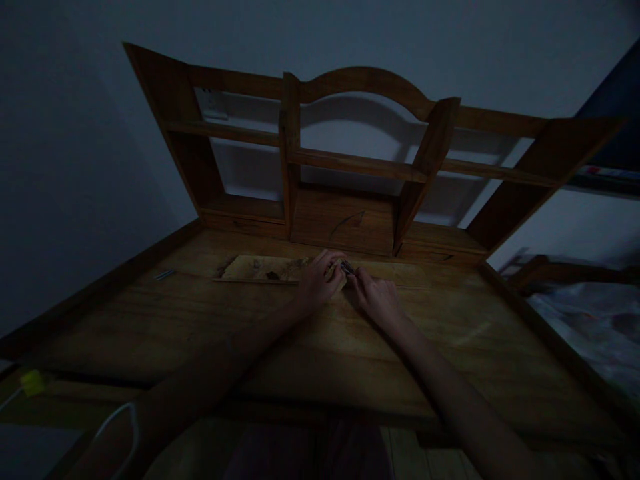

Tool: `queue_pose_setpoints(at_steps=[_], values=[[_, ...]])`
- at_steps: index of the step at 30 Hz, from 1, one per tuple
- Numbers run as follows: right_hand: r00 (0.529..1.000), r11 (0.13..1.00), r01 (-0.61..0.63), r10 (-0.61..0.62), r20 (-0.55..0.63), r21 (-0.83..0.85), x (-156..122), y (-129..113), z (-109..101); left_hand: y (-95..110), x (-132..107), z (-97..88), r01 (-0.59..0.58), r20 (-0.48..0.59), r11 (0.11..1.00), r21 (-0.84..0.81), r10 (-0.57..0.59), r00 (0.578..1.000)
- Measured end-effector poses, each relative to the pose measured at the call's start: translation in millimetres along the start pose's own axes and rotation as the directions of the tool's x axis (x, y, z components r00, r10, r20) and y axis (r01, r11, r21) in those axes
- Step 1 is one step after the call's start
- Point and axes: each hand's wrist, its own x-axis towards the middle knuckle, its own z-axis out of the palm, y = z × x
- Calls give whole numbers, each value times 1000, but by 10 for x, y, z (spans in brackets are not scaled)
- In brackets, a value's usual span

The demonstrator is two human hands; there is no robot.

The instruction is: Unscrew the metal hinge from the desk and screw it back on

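Observation:
My left hand (317, 283) and my right hand (379, 301) meet over the middle of the wooden desk. Both have their fingers pinched together, almost touching. Between the fingertips shows a small dark, shiny object (347, 268), too dim and small to name. A pale yellowish bit shows under the left fingers, partly hidden. Behind and beside the hands lies a long, flat tan strip (250, 268) with darker printed patches. It runs left to right across the desk, and the left hand covers part of it.
Thin grey sticks (164, 275) lie on the left of the wooden desk (290, 353). A wooden shelf unit (357, 163) rises along the back. At lower left are a white cable (134, 427) and a yellow piece (33, 382). The room is dim.

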Motion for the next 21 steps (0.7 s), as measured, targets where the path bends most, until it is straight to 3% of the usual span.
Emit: queue_pose_setpoints(at_steps=[5, 13, 21], values=[[999, 999, 11, -9, -50, 41, -10, -7, 40, 2, -5, -3, -12, -5, 1000, -6, 12, 1000], [999, 999, 23, -24, -24, -31, 2, -12, 19, 26, -1, -8, 28, -1, 999, 18, -28, 1000], [999, 999, 41, -40, -36, 13, -10, 2, 31, 3, -7, 0, 12, -26, 1000, 25, -12, 1000]])
